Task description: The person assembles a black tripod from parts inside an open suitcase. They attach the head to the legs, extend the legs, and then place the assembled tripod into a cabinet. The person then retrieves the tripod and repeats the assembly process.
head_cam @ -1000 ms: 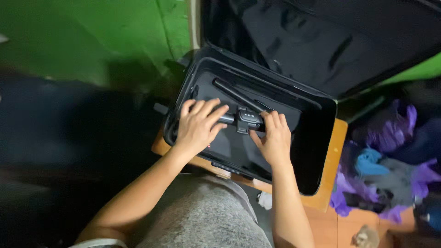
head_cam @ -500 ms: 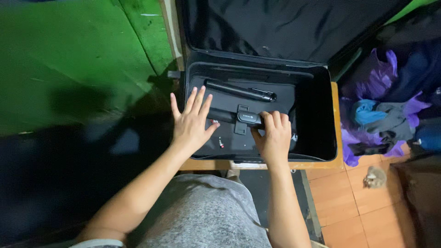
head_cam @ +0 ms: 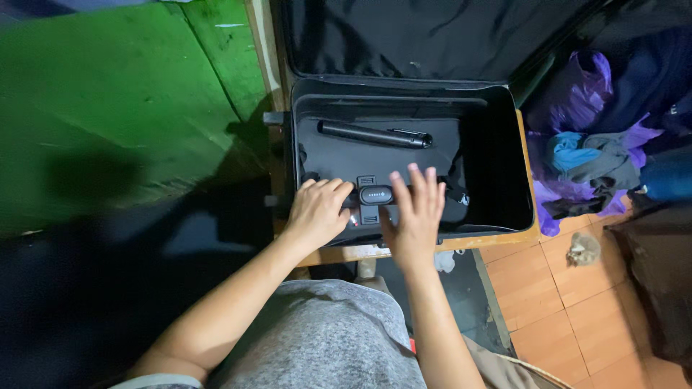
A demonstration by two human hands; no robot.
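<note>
An open black suitcase (head_cam: 497, 180) lies in front of me with its lid raised at the back. A black strap with a buckle (head_cam: 375, 196) runs across its inside floor. My left hand (head_cam: 317, 212) rests on the strap just left of the buckle, fingers curled down over it. To the buckle's right, my right hand (head_cam: 414, 216) hovers over the strap with fingers spread and holds nothing. A long black tube (head_cam: 375, 135) lies across the case farther back, apart from both hands.
The case sits on a wooden board (head_cam: 504, 241) above an orange tiled floor (head_cam: 569, 302). A pile of purple, blue and grey clothes (head_cam: 584, 155) lies to the right. A green surface (head_cam: 122, 94) spreads on the left. My grey-clad lap (head_cam: 324, 338) fills the bottom.
My left hand went from flat and spread to curled over the strap. My right hand let go near the buckle and opened its fingers.
</note>
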